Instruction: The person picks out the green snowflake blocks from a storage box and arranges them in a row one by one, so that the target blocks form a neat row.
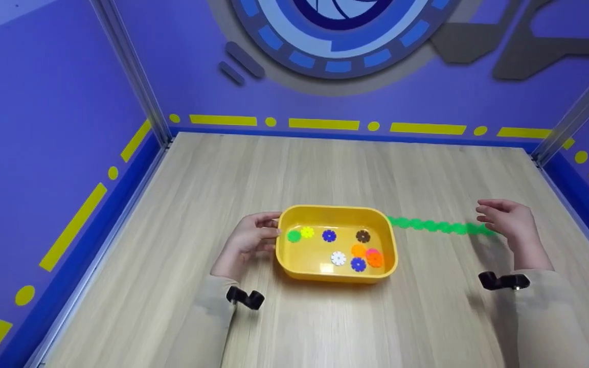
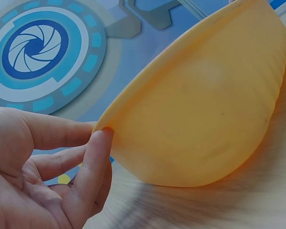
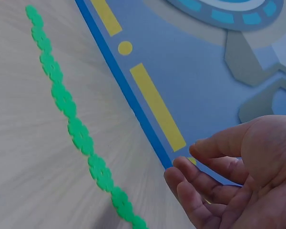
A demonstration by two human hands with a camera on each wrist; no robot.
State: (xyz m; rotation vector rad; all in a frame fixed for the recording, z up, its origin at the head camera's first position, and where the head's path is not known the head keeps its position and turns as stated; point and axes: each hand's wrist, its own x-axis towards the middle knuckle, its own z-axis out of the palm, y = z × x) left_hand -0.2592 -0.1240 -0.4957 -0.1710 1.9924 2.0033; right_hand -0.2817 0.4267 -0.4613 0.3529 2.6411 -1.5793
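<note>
My left hand pinches the left rim of a yellow plastic tub, thumb and fingers meeting at its edge in the left wrist view. Inside lie several small notched discs: green, yellow, white and brown ones, plus blue, orange and pink. A straight chain of linked green discs stretches right from behind the tub. Over the chain's right end hovers my right hand, fingers loosely bent and holding nothing; the right wrist view shows the chain beside it.
A wood-grain table lies under everything. Blue-purple printed panels with yellow dashes stand along its left, back and right edges, joined by metal corner posts. Each sleeve cuff carries a black clip, such as the left clip.
</note>
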